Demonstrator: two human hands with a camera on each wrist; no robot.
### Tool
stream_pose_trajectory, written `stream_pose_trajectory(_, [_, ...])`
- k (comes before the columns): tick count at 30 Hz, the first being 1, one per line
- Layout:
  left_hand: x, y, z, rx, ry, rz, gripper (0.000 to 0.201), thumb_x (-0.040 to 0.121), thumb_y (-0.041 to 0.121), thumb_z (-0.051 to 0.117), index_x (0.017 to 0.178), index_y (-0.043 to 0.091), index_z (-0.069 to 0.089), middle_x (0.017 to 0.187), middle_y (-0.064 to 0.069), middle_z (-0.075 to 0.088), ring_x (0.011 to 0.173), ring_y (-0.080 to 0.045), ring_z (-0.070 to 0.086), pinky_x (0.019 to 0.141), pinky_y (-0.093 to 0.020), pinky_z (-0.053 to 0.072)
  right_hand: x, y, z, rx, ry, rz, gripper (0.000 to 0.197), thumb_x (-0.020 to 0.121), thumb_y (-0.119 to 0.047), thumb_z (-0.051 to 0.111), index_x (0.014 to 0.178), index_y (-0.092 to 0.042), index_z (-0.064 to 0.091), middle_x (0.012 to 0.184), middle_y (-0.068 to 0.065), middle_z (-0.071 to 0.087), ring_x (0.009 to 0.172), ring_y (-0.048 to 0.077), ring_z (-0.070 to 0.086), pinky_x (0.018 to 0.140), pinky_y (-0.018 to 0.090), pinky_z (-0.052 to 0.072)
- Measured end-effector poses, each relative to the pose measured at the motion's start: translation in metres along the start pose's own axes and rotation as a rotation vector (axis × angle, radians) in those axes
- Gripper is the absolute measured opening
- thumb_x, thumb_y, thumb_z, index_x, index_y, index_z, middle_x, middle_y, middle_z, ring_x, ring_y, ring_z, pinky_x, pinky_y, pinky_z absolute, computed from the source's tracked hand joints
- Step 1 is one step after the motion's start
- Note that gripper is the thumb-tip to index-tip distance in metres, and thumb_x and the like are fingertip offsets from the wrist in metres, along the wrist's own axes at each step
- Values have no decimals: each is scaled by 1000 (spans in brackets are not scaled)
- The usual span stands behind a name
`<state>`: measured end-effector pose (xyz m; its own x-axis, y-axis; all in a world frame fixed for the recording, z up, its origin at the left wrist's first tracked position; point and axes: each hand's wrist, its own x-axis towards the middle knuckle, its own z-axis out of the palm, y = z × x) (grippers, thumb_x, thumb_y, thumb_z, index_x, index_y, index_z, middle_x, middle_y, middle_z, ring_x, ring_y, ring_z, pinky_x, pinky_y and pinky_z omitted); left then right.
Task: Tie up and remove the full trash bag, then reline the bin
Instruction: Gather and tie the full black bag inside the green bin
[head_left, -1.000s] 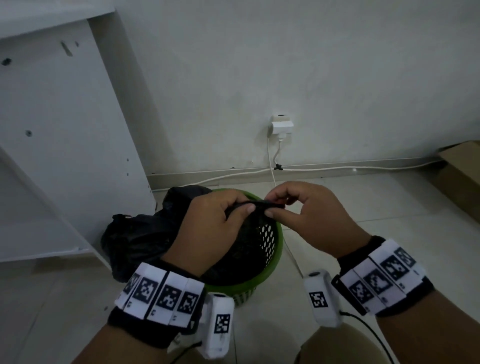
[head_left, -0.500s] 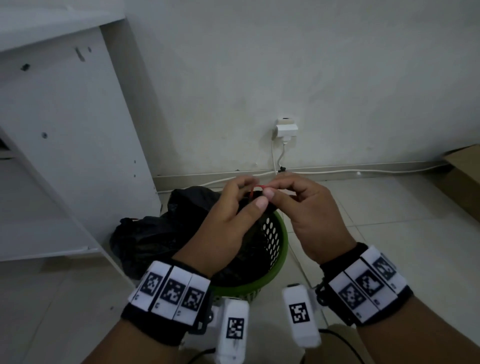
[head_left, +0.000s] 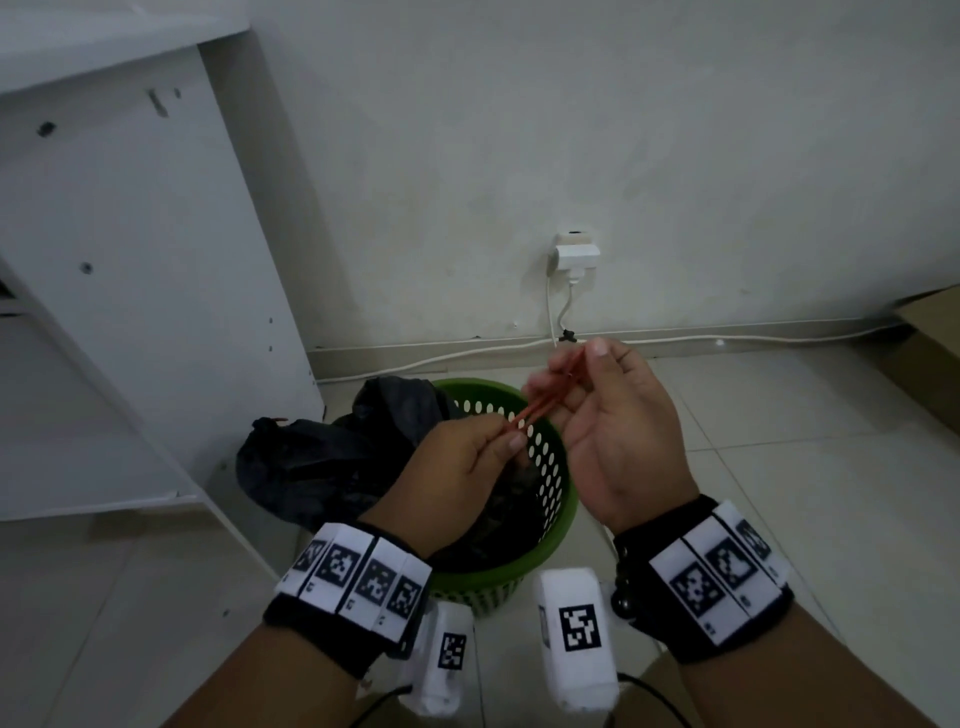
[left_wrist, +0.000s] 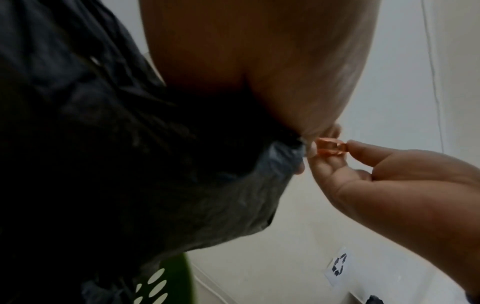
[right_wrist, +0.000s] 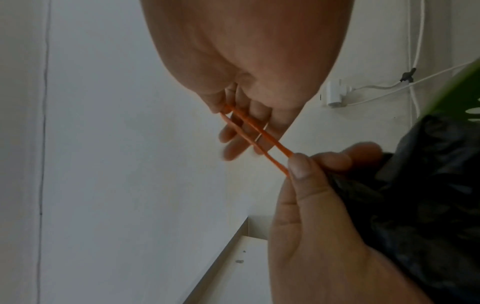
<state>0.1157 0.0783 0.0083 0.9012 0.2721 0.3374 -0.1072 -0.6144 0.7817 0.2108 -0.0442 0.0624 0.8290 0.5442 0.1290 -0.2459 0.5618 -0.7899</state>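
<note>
A green perforated bin (head_left: 558, 512) stands on the tiled floor with a black trash bag (head_left: 311, 467) in it, bulging over its left rim. My left hand (head_left: 511, 439) pinches the bag's gathered neck (left_wrist: 283, 154) together with one end of an orange rubber band (head_left: 545, 402). My right hand (head_left: 569, 366) has the band's other end hooked on its fingers and holds it stretched up and to the right above the bin. In the right wrist view the band (right_wrist: 255, 139) runs taut from my right fingers (right_wrist: 233, 133) down to the left thumb (right_wrist: 298, 168).
A white cabinet (head_left: 130, 260) stands close on the left of the bin. On the wall behind are a socket with a white plug (head_left: 574, 254) and cables (head_left: 727, 340) along the skirting. A cardboard box (head_left: 930, 338) sits at far right.
Both hands were close together at the bag's neck. My right hand has since pulled up and to the right, stretching the orange band out from the left hand's pinch.
</note>
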Motion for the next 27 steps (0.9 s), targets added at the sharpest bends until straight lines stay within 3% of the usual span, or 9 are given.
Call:
stream_pose_trajectory(2, [-1, -6, -3, 25, -13, 34, 23, 99, 27, 51, 80, 22, 63, 71, 11, 62, 68, -3, 57, 64, -16, 40, 2, 5, 0, -91, -5, 4, 13, 103, -15, 42, 94, -9, 49, 71, 3, 55, 58, 16, 48, 61, 33, 47])
stream_pose_trajectory(4, [-1, -11, -7, 103, -31, 81, 21, 98, 30, 53, 82, 26, 66, 68, 17, 59, 67, -1, 57, 65, -18, 38, 3, 10, -4, -325, -56, -53, 13, 101, -13, 48, 90, -8, 52, 67, 1, 50, 55, 13, 40, 55, 30, 39])
stream_pose_trajectory(7, [-2, -21, -15, 281, -36, 171, 27, 96, 37, 52, 82, 25, 71, 67, 16, 61, 65, -2, 53, 69, -24, 37, 5, 10, -15, -958, -203, -219, 12, 96, -19, 59, 87, -12, 62, 68, -6, 59, 60, 4, 52, 59, 17, 43])
stream_pose_trajectory(10, [-5, -30, -23, 459, -48, 176, 38, 96, 44, 44, 78, 23, 71, 66, 12, 61, 66, -11, 52, 74, -32, 38, 6, 6, -25, -1300, -389, -288, 11, 95, -21, 60, 85, -17, 63, 70, -11, 60, 66, 0, 55, 59, 8, 39])
stream_pose_trajectory(13, [-10, -38, -28, 557, -19, 190, 37, 95, 43, 45, 76, 26, 72, 63, 16, 52, 66, -11, 48, 74, -34, 40, 11, 2, -39, -1490, -536, -299, 11, 95, -21, 59, 85, -18, 61, 68, -15, 56, 67, -4, 53, 59, 9, 37])
stream_pose_trajectory(17, [-15, -55, -35, 592, -2, 168, 35, 94, 42, 46, 82, 27, 74, 73, 12, 66, 73, -15, 58, 80, -40, 45, 19, -9, -60, -1626, -661, -260, 13, 96, -23, 56, 86, -17, 60, 73, -9, 61, 66, 7, 53, 60, 17, 38])
stream_pose_trajectory(20, [-19, -63, -35, 673, -1, 184, 32, 96, 42, 44, 87, 32, 73, 79, 14, 67, 83, -14, 60, 89, -37, 38, 20, -10, -73, -1798, -754, -246, 16, 99, -27, 49, 88, -17, 55, 76, -8, 52, 67, 13, 47, 61, 27, 34])
stream_pose_trajectory(24, [-23, -75, -34, 796, 36, 135, 29, 93, 46, 46, 87, 35, 72, 95, 21, 72, 108, -15, 60, 96, -40, 29, 21, -11, -86, -2026, -815, -167, 22, 103, -32, 38, 101, -17, 53, 85, -7, 43, 72, 15, 42, 67, 27, 30])
stream_pose_trajectory(27, [-25, -74, -26, 842, 18, 95, 26, 93, 42, 49, 85, 34, 73, 94, 19, 73, 106, -17, 62, 98, -43, 30, 25, -11, -93, -2106, -841, -161, 21, 104, -30, 37, 103, -16, 53, 86, -4, 43, 70, 17, 40, 65, 28, 29])
